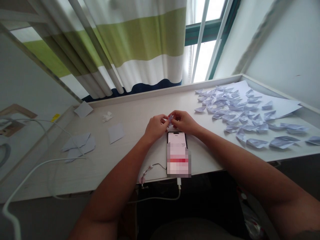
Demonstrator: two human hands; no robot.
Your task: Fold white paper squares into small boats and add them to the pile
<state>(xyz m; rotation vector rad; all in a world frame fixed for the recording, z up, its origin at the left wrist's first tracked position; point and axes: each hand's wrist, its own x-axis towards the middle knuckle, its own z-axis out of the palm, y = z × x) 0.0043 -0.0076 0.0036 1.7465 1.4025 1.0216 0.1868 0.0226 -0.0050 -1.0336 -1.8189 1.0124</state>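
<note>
Folded paper piece (170, 120), one: small, whitish with a faint violet cast, creased; partly covered by fingers, full shape not legible. Location: at the desk's (136, 116) middle, between front and back edges, just beyond the phone (177, 153). Left hand (157, 127) and right hand (184, 122): fingertips pinching it from either side. Paper boats (257, 120): many, toward the desk's right edge.
</note>
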